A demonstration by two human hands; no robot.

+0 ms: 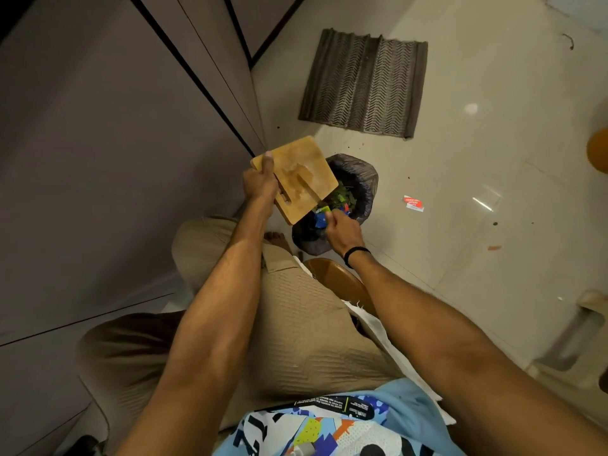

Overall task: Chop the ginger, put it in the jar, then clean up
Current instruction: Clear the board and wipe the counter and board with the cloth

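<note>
Head view, looking straight down past beige trousers and a patterned shirt hem. Left hand [260,184] grips the chopping board [302,172] by its near edge, thumb laid across the top face, fingers wrapped behind. Board tilted, its lower corner hanging over the bin [365,182]; wet smears on the wood, a slot handle near the held edge. Bin lined with a dark bag, holding green scraps and coloured wrappers. Right hand [342,230] over the bin mouth just beside the board's low corner, fingers curled inward; cannot tell whether they pinch anything. Black wristband [357,255] on that wrist. Grey cabinet doors [115,143] to the left; ribbed floor mat [363,87] beyond the bin; red paper scrap [413,203] on the pale tiles nearby
</note>
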